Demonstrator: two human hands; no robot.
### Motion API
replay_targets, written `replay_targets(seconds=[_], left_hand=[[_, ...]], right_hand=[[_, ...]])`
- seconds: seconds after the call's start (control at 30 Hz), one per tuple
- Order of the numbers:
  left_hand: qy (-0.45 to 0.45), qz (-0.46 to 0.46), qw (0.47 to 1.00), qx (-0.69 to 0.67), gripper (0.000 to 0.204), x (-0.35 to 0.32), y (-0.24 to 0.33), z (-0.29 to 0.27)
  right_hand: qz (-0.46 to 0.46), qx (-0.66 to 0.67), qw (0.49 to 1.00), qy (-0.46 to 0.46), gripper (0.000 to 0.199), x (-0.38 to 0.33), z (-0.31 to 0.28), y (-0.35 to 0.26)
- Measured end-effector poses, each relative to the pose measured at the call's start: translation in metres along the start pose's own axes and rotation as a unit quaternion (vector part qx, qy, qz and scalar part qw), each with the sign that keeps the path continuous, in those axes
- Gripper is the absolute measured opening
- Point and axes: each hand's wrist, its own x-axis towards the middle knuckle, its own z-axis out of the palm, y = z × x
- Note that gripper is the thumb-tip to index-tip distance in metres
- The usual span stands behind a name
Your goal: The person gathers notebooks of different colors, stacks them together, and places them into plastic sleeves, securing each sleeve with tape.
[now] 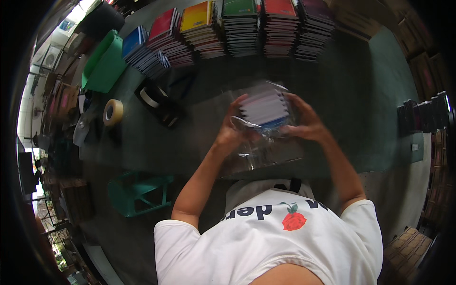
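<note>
The notebook bundle (264,107) sits between my left hand (232,130) and right hand (306,121), which hold its opposite sides above the tabletop (356,109). Clear plastic (249,156) seems to wrap it, though blur hides the edges. Even, gentle pressure should keep it square without tearing the plastic. Notebook stacks (241,34) stand beyond my hands.

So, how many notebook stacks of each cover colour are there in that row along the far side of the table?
Blue stack: 1
Red stacks (one pinkish): 2
Yellow stack: 1
Green stack: 1
Dark purple stack: 1
Total: 6 stacks
</note>
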Motion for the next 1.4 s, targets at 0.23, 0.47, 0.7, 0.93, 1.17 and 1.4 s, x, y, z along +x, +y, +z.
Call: replay_targets(seconds=[0.23,0.47,0.7,0.93,1.17,1.4], left_hand=[[0.076,0.074,0.99,0.089,0.046,0.03,0.004,0.02],[-0.104,0.301,0.818,0.48,0.027,0.012,0.124,0.024],[-0.201,0.278,0.589,0.732,0.044,-0.004,0.128,0.03],[-0.204,0.264,0.563,0.756,0.041,0.006,0.11,0.032],[-0.137,0.272,0.629,0.716,0.024,-0.012,0.098,0.057],[-0.309,0.307,0.615,0.657,0.019,-0.038,0.113,0.038]], right_hand=[[0.112,0.231,0.952,0.164,0.032,0.003,0.067,0.004],[-0.138,-0.057,0.985,0.082,0.03,0.002,-0.016,-0.083],[-0.101,-0.463,0.86,-0.187,0.015,0.007,-0.02,-0.106],[-0.162,-0.29,0.943,-0.017,0.01,0.001,-0.007,-0.089],[-0.067,-0.165,0.972,0.152,0.018,-0.052,0.015,-0.027],[-0.2,-0.377,0.902,0.059,0.038,-0.034,0.022,-0.022]])
